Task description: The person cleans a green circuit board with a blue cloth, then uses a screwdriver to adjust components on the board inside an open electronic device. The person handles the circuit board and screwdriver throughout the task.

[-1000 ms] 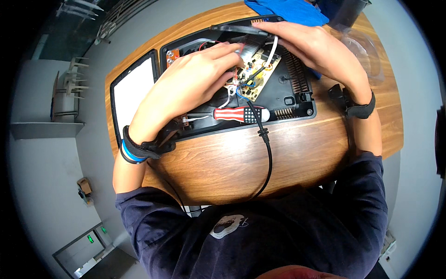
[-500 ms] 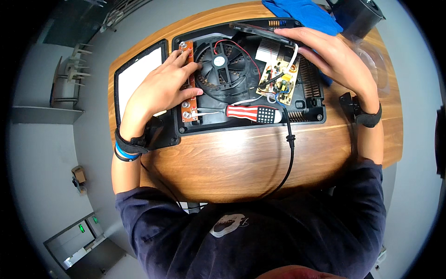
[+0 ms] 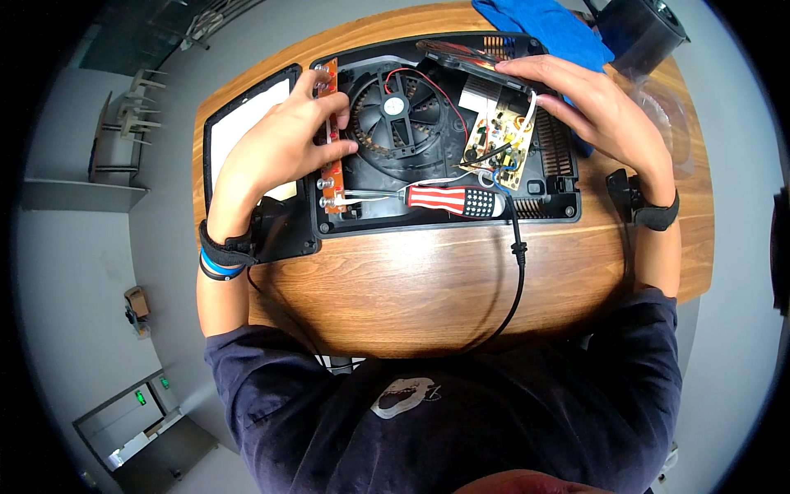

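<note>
The wooden counter [image 3: 411, 288] fills the middle of the view; its far edge at 12 o'clock is cut off by the picture rim, and its near edge is covered by the person's dark shirt. On it lies an opened black appliance housing [image 3: 543, 210], lid off. The round black fan [image 3: 395, 115] sits at its centre. A flat black panel with a white face [image 3: 239, 132] lies at 9 o'clock of the housing, its lower corner hidden under the left wrist.

A blue cloth [image 3: 543, 25] lies at 12 o'clock, partly behind the right hand and cropped at the top. A dark container [image 3: 638, 29] at 1 o'clock is also cropped. A clear item beside the right hand at 3 o'clock is too faint to identify.

The left hand [image 3: 276, 156] rests at the housing's 9 o'clock edge, fingers loosely curled around a narrow orange circuit strip [image 3: 332, 140]; whether they pinch or merely steady it cannot be determined. The right hand [image 3: 605, 111] has fingers spread flat over a dark plate, just above the tilted pale circuit board [image 3: 500, 136].

A screwdriver with a red-and-white striped handle [image 3: 453, 200] lies untouched along the housing's 6 o'clock side, its tip toward the orange strip. A black cord [image 3: 517, 280] runs from the housing toward 6 o'clock and vanishes under the shirt.
</note>
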The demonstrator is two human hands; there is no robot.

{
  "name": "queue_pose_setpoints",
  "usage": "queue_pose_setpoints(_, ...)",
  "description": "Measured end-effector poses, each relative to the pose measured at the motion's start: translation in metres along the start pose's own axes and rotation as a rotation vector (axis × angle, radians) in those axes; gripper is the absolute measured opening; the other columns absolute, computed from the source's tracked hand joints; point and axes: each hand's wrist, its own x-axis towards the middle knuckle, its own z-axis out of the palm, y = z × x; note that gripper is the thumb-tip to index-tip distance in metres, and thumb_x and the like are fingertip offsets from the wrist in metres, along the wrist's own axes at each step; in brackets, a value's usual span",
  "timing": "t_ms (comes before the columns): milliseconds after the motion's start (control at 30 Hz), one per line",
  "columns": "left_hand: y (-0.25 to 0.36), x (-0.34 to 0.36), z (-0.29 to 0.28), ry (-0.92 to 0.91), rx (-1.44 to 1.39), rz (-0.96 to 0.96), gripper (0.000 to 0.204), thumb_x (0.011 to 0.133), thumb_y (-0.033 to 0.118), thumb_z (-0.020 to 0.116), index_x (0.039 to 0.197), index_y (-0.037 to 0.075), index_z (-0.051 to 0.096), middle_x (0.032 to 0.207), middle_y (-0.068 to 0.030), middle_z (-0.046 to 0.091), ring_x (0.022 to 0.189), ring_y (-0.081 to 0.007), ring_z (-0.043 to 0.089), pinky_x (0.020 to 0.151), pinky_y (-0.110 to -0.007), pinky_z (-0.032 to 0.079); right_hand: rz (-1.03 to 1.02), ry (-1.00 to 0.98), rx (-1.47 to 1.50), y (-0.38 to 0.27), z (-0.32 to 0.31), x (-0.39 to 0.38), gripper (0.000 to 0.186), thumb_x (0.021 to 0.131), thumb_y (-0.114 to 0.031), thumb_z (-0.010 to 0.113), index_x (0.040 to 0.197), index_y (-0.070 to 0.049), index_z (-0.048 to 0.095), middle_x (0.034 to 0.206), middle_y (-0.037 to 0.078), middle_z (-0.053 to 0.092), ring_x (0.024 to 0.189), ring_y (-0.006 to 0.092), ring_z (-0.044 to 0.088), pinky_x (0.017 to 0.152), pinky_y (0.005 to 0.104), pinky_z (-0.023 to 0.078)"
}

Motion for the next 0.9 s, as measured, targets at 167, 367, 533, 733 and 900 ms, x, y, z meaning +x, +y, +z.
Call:
queue_pose_setpoints(167,0.006,0.004,-0.002,0.187,-0.042,0.004,0.027,0.099,0.014,0.089,0.094,0.002,0.065,0.142,-0.0229,0.064,0.102,-0.0339,0.079,0.084,-0.041,0.065,-0.029,0.006,-0.025,0.005,0.001,-0.001,0.048,0.111,-0.009,0.067,0.159,-0.007,0.066,0.153,0.016,0.072,0.138,0.0393,0.072,0.115,0.0484,0.060)
queue_pose_setpoints(367,0.010,0.015,0.000,0.397,-0.127,0.086,0.030,0.102,0.018,0.086,0.089,0.000,0.065,0.143,-0.0239,0.068,0.107,-0.0309,0.080,0.089,-0.040,0.063,-0.035,0.003,-0.021,0.006,0.004,-0.001,0.048,0.112,-0.011,0.067,0.159,-0.008,0.066,0.153,0.015,0.073,0.138,0.0386,0.072,0.116,0.0482,0.060)
queue_pose_setpoints(533,0.010,0.023,0.012,0.293,-0.095,0.086,0.030,0.108,0.023,0.082,0.132,0.008,0.074,0.168,-0.0229,0.058,0.106,-0.0258,0.075,0.089,-0.037,0.065,-0.018,-0.009,-0.010,0.005,0.005,-0.002,0.047,0.112,-0.012,0.067,0.159,-0.008,0.066,0.154,0.015,0.072,0.139,0.0383,0.071,0.117,0.0484,0.060)
queue_pose_setpoints(733,0.003,0.016,0.021,0.145,-0.023,0.159,0.046,0.108,0.027,0.081,0.147,0.009,0.067,0.176,-0.0321,0.046,0.158,-0.0485,0.053,0.121,-0.052,0.054,-0.065,0.011,-0.020,0.008,0.005,-0.002,0.050,0.110,-0.008,0.070,0.159,-0.008,0.065,0.152,0.016,0.072,0.134,0.0400,0.073,0.111,0.0474,0.061)
queue_pose_setpoints(900,0.010,0.009,0.022,0.016,-0.044,0.078,0.067,0.105,0.027,0.084,0.164,0.011,0.056,0.179,-0.0346,0.040,0.152,-0.0540,0.057,0.118,-0.051,0.057,-0.078,0.019,-0.041,0.010,0.007,-0.004,0.050,0.109,-0.008,0.071,0.159,-0.007,0.065,0.152,0.016,0.072,0.133,0.0400,0.073,0.111,0.0478,0.060)
